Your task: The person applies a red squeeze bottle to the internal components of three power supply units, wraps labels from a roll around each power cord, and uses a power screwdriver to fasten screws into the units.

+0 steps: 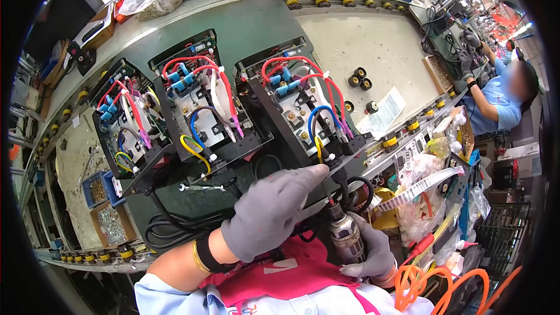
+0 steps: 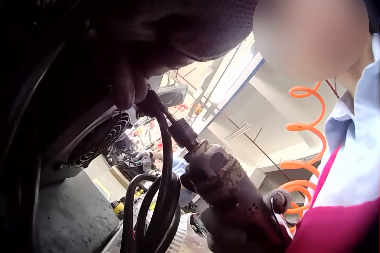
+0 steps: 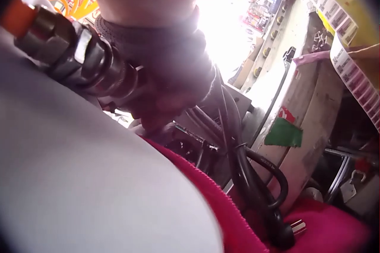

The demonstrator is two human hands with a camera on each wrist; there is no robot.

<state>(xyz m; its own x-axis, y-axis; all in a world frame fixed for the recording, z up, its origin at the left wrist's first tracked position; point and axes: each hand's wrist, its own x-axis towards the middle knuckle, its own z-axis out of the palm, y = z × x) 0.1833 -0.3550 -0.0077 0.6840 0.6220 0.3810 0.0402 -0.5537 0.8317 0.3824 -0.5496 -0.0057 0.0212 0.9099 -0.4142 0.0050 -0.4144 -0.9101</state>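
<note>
Three open chassis units with red, blue and yellow wires stand in a row on a green board; the nearest to the hands is the right unit (image 1: 303, 111). The gloved left hand (image 1: 271, 210) lies over the front edge of that unit, its fingertips by the black cable fitting. In the gloved right hand (image 1: 373, 251) is a metal air screwdriver (image 1: 348, 236), gripped round its body. Its bit points at the fitting, as the left wrist view shows the driver (image 2: 222, 176) beside a black cable (image 2: 166, 158). Whether the bit touches a screw is hidden.
A wrench (image 1: 201, 188) lies before the middle unit. Coiled black cables (image 1: 169, 230) rest near the left forearm. An orange air hose (image 1: 449, 289) loops at lower right. Bins of small parts (image 1: 112, 224) stand at left, a label strip (image 1: 420, 188) at right. Another person sits farther right.
</note>
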